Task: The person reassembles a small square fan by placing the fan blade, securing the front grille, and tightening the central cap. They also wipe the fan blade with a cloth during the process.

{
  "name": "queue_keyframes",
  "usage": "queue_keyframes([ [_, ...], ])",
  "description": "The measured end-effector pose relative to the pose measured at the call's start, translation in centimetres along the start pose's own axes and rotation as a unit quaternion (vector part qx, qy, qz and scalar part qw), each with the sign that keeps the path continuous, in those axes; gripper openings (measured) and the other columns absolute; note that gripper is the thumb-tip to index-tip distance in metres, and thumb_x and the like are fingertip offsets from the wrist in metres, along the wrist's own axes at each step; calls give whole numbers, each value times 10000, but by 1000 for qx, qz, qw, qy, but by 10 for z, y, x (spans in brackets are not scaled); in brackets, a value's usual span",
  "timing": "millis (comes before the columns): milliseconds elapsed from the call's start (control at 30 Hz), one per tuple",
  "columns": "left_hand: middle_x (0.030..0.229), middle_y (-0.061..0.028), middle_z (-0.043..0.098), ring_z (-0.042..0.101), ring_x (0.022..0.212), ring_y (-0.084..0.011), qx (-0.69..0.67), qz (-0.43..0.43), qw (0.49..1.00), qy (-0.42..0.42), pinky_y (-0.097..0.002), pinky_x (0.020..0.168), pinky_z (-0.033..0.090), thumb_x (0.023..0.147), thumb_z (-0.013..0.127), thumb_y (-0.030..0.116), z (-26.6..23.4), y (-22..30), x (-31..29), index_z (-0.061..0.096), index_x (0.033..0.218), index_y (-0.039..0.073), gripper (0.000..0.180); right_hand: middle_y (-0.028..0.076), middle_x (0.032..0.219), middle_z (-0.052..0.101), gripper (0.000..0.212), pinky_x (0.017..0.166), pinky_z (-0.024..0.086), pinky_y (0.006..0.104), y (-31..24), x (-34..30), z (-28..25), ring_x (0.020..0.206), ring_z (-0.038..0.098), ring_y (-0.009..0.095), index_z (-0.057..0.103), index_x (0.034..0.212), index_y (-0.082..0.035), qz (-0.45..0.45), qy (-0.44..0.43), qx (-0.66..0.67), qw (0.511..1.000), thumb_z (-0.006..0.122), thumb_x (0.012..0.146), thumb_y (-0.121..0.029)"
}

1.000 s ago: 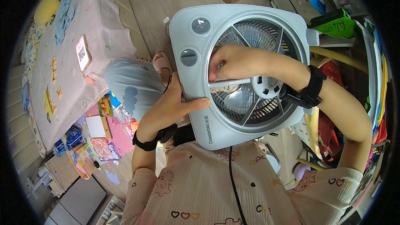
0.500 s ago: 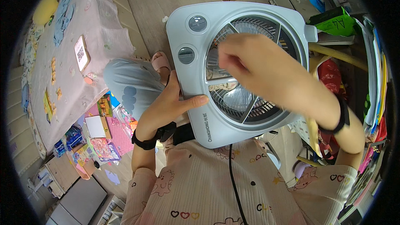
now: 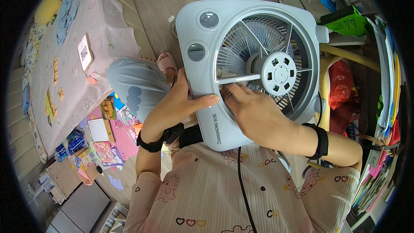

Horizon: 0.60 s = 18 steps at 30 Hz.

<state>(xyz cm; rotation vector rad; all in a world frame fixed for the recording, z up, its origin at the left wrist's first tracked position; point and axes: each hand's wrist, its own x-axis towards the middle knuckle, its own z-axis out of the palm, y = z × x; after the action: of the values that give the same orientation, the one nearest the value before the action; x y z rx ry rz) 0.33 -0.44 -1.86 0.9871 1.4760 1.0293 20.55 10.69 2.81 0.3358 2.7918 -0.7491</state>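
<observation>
A pale grey-blue box fan (image 3: 207,88) with two dark knobs stands upright before my lap, its round opening facing up toward me. My left hand (image 3: 183,99) grips its left edge, thumb on the front panel and the other fingers behind the rim. The fingers of my right hand (image 3: 252,108) are bent and reach between the spokes at the lower left of the opening. Their tips are partly hidden inside, so what they pinch does not show plainly. Behind the spokes lie the clear fan blades (image 3: 246,45), and a round hub (image 3: 278,73) sits at the centre.
A bed (image 3: 103,17) with a pink sheet is on the left, a phone (image 3: 85,52) lying on it. Shelves of folders (image 3: 386,90) and a red plastic bag (image 3: 340,84) stand on the right. A black cord (image 3: 241,181) runs down over my shirt.
My right hand has moved from over the middle of the fan down and left, its fingertips now in the opening. The hub has come into sight. My left hand keeps its grip.
</observation>
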Motion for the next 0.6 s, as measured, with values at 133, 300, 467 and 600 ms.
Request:
queue_keyframes([
  [133, 1299, -186, 481, 487, 1237, -239, -9, -7, 1000, -1, -346, 1037, 420, 829, 813, 358, 0, 2, -2, 264, 1397, -123, 924, 179, 1371, 469, 409, 891, 515, 373, 10, -2, 3, 1114, 585, 287, 612, 1171, 94, -86, 30, -53, 994, 589, 779, -18],
  [300, 1294, -184, 486, 487, 1233, -243, -8, -3, 1000, -5, -348, 1035, 420, 832, 808, 378, 0, 0, 0, 257, 1406, -113, 935, 148, 1407, 477, 443, 886, 518, 354, 26, 2, 21, 1135, 589, 255, 611, 1230, 83, -108, 14, -167, 980, 576, 805, -35],
  [467, 1293, -186, 482, 490, 1227, -250, 32, 13, 999, -1, -349, 1028, 423, 828, 807, 405, -2, -6, 2, 255, 1405, -120, 956, 145, 1298, 547, 411, 902, 508, 356, 23, -8, 19, 1085, 588, 257, 632, 1169, 80, -65, -60, -80, 993, 600, 778, -41],
  [600, 1297, -194, 481, 489, 1233, -255, 4, -7, 1000, -6, -346, 1026, 425, 826, 810, 407, -4, -7, 1, 266, 1401, -126, 954, 156, 1163, 603, 366, 939, 484, 380, 22, -23, 3, 1033, 586, 297, 643, 1102, 87, -66, -154, -26, 986, 609, 749, -2],
])
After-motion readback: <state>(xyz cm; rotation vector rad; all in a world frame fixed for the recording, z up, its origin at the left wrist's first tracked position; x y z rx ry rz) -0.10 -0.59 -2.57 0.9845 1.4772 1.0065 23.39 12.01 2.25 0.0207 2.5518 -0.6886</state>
